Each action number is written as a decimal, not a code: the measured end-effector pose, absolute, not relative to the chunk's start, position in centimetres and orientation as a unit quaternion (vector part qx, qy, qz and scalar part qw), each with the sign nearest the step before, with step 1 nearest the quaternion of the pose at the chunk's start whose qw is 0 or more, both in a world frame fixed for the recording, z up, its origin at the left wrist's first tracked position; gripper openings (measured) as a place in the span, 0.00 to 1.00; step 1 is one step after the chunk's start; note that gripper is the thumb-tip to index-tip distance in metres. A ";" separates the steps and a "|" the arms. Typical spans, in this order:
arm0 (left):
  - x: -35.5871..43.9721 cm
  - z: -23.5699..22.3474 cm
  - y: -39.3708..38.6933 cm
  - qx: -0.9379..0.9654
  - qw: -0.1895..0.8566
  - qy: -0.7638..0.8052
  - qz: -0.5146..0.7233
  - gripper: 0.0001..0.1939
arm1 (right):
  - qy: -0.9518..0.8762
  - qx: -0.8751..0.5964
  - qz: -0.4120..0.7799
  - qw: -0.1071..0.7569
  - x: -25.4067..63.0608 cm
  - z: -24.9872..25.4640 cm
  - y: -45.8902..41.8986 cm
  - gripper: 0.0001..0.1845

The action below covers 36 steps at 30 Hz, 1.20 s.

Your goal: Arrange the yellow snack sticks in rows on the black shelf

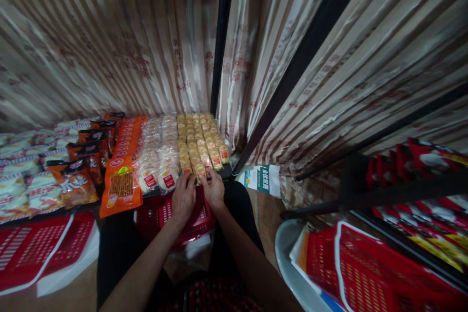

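Wrapped yellow snack packs (198, 139) stand in tight rows on the low shelf in front of me. My left hand (184, 197) reaches to the front of these rows, its fingers bent and closed on the lower end of a yellow snack pack (199, 169). From the other side, my right hand (213, 189) grips near the same front packs with thumb and fingertips. Exactly where the fingertips meet the wrapper is partly hidden. Left of the yellow rows lie clear-wrapped round white buns (168, 175) with red labels.
Orange snack bags (120, 180), dark-orange bags (75, 183) and white packets (44, 190) fill the shelf leftward. Red baskets (47, 248) sit below, another red basket (361, 263) at right. Black posts (285, 78) and curtains (146, 34) stand behind. Red packets (402, 161) occupy a right-hand rack.
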<state>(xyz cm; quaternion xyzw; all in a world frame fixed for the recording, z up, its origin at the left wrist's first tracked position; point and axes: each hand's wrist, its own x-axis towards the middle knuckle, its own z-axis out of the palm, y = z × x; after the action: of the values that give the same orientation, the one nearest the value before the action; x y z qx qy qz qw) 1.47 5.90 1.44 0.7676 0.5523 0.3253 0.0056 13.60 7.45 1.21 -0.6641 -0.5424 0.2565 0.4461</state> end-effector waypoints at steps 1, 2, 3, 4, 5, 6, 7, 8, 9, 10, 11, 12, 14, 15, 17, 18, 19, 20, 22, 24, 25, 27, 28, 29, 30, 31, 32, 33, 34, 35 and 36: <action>1.4 1.3 6.1 0.766 0.003 0.555 0.324 0.16 | -0.545 -0.657 0.256 0.453 13.4 1.1 7.6 0.14; 1.3 1.2 6.3 0.766 0.000 0.556 0.323 0.16 | -0.548 -0.650 0.252 0.462 13.1 1.1 7.8 0.14; 1.1 1.2 6.5 0.766 -0.002 0.557 0.321 0.16 | -0.552 -0.645 0.246 0.468 12.9 1.1 8.0 0.14; 1.0 1.1 6.7 0.769 -0.003 0.555 0.318 0.16 | -0.556 -0.641 0.241 0.471 12.7 1.1 8.1 0.15; 0.9 1.0 6.8 0.772 -0.006 0.553 0.314 0.16 | -0.561 -0.640 0.236 0.470 12.6 1.1 8.2 0.15; 0.9 1.0 7.0 0.774 -0.010 0.550 0.312 0.16 | -0.565 -0.640 0.230 0.467 12.5 1.1 8.3 0.15; 0.9 0.9 7.1 0.776 -0.014 0.548 0.312 0.16 | -0.568 -0.641 0.224 0.464 12.4 1.1 8.3 0.15; 0.9 0.8 7.1 0.777 -0.018 0.545 0.313 0.17 | -0.573 -0.642 0.215 0.463 12.4 1.1 8.4 0.16; 0.9 0.7 7.2 0.778 -0.022 0.542 0.316 0.18 | -0.577 -0.641 0.206 0.463 12.3 1.0 8.3 0.16; 1.0 0.6 7.2 0.779 -0.026 0.539 0.318 0.18 | -0.581 -0.639 0.196 0.464 12.4 0.9 8.3 0.16; 1.0 0.4 7.3 0.779 -0.033 0.538 0.319 0.19 | -0.584 -0.637 0.188 0.467 12.4 0.8 8.3 0.16; 1.1 0.2 7.3 0.779 -0.041 0.539 0.319 0.19 | -0.587 -0.635 0.183 0.469 12.4 0.7 8.3 0.16; 1.4 -0.2 7.4 0.776 -0.062 0.540 0.320 0.20 | -0.589 -0.633 0.182 0.469 12.6 0.4 8.2 0.17; 1.5 -0.4 7.5 0.774 -0.070 0.539 0.325 0.20 | -0.590 -0.632 0.185 0.468 12.7 0.3 8.2 0.17; 1.9 -0.8 7.6 0.771 -0.077 0.533 0.341 0.21 | -0.594 -0.628 0.193 0.465 13.0 0.1 8.2 0.16; 2.1 -1.1 7.6 0.770 -0.076 0.528 0.350 0.21 | -0.597 -0.626 0.196 0.462 13.1 0.0 8.1 0.16; 2.3 -1.3 7.6 0.768 -0.074 0.525 0.359 0.21 | -0.599 -0.625 0.198 0.459 13.2 0.0 8.1 0.15; 2.5 -1.4 7.7 0.766 -0.072 0.524 0.365 0.21 | -0.603 -0.625 0.200 0.455 13.3 0.0 8.0 0.15; 2.9 -1.8 7.8 0.763 -0.067 0.526 0.370 0.21 | -0.613 -0.623 0.203 0.442 13.6 0.1 7.9 0.14; 3.1 -2.1 8.0 0.760 -0.061 0.531 0.370 0.21 | -0.627 -0.616 0.188 0.437 13.9 0.4 7.8 0.14; 3.1 -2.3 8.1 0.759 -0.058 0.531 0.373 0.21 | -0.632 -0.615 0.167 0.441 14.2 0.6 7.8 0.15; 3.1 -2.6 8.4 0.762 -0.055 0.523 0.377 0.21 | -0.625 -0.624 0.102 0.457 14.9 1.2 8.2 0.18; 3.0 -2.7 8.5 0.766 -0.057 0.517 0.377 0.20 | -0.617 -0.632 0.070 0.463 15.3 1.5 8.6 0.19; 3.0 -2.8 8.6 0.770 -0.060 0.515 0.373 0.20 | -0.610 -0.642 0.046 0.463 15.7 1.8 9.0 0.21; 3.0 -2.9 8.6 0.773 -0.062 0.513 0.367 0.20 | -0.607 -0.649 0.032 0.458 16.1 2.0 9.6 0.22; 2.9 -2.9 8.6 0.776 -0.063 0.513 0.361 0.21 | -0.609 -0.653 0.026 0.449 16.3 2.2 10.2 0.23; 3.0 -3.0 8.7 0.776 -0.062 0.515 0.358 0.22 | -0.615 -0.656 0.023 0.438 16.5 2.3 10.7 0.23; 3.0 -3.0 8.7 0.774 -0.060 0.518 0.358 0.22 | -0.620 -0.658 0.022 0.426 16.6 2.3 11.2 0.24; 3.0 -3.0 8.7 0.772 -0.061 0.521 0.359 0.23 | -0.624 -0.661 0.021 0.416 16.6 2.3 11.7 0.25; 3.1 -3.1 8.7 0.772 -0.065 0.522 0.358 0.23 | -0.625 -0.666 0.020 0.407 16.6 2.2 12.0 0.25; 3.1 -3.1 8.8 0.772 -0.073 0.521 0.356 0.24 | -0.626 -0.670 0.019 0.399 16.4 2.0 12.2 0.26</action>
<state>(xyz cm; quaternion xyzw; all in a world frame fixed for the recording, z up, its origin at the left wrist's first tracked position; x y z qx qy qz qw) 3.10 8.79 -3.09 0.7723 0.5213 0.3557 -0.0733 16.40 12.22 2.03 -0.6702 -0.6255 0.0188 0.3989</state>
